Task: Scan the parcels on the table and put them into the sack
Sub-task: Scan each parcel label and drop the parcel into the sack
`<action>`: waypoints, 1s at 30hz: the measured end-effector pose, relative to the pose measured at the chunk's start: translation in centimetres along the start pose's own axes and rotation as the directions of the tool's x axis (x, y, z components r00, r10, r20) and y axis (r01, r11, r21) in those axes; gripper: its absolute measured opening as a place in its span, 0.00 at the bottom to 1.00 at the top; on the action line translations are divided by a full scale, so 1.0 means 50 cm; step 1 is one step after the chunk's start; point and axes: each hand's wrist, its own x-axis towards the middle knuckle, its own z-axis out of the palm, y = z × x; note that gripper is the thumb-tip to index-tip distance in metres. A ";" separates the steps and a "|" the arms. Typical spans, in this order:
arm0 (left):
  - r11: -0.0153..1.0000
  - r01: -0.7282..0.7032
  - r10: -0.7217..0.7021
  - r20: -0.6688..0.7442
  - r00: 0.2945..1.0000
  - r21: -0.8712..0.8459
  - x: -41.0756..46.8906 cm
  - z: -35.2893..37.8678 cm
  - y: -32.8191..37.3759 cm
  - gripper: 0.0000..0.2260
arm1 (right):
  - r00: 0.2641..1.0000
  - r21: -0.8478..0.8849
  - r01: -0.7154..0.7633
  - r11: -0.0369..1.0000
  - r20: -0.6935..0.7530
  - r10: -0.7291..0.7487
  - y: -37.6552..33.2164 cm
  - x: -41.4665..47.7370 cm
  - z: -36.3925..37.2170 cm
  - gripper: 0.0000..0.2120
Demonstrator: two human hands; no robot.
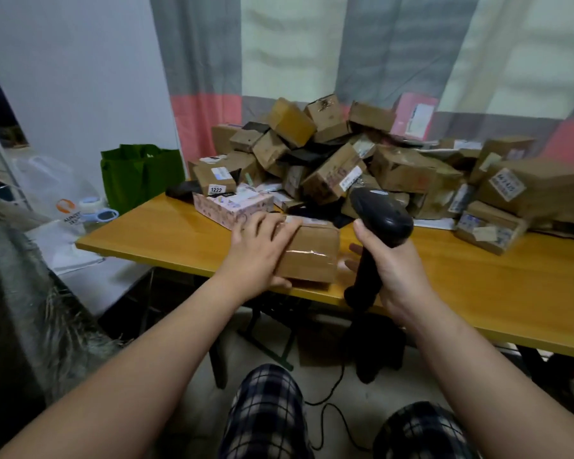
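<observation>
The parcel (312,256) lies flat at the near edge of the bench (478,279); it is a small brown carton bound in clear tape. We judge it light and stiff enough to lift one-handed. The tape looks glossy and may slip, so we would hold it across its short width, fingers on top and thumb on the near face, not by a corner. Our left hand (257,256) is the grip on it, with fingers spread over the left part of the top and the thumb curled against the near side. Most of the parcel therefore sticks out to the right, beyond the grip. Just right of the parcel, over the same near edge of the bench, our right hand (395,279) is clamped round the handle of the black scanner (383,217), whose head points away from us. The heap of parcels (345,160) fills the far side of the bench. Off the left end of the bench, a grey woven mass (30,293) may be the sack; we cannot tell.
</observation>
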 end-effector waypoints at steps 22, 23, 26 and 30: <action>0.271 0.148 -0.282 0.069 0.957 -0.951 0.004 -0.006 0.009 0.33 | 0.992 0.124 0.123 0.985 -0.011 -0.122 -0.008 -0.016 -0.017 0.22; 0.303 0.177 -0.253 0.100 0.962 -0.936 0.005 -0.004 0.010 0.29 | 0.989 0.097 0.145 0.985 -0.020 -0.143 -0.014 -0.009 -0.021 0.21; 0.351 0.236 -0.132 0.202 0.970 -0.906 0.007 0.009 0.024 0.22 | 0.977 -0.029 0.212 0.977 0.014 -0.212 -0.019 0.010 -0.026 0.15; 0.375 0.256 -0.117 0.228 0.967 -0.891 0.025 0.038 0.023 0.25 | 0.970 -0.109 0.240 0.965 0.056 -0.235 -0.024 0.035 -0.011 0.11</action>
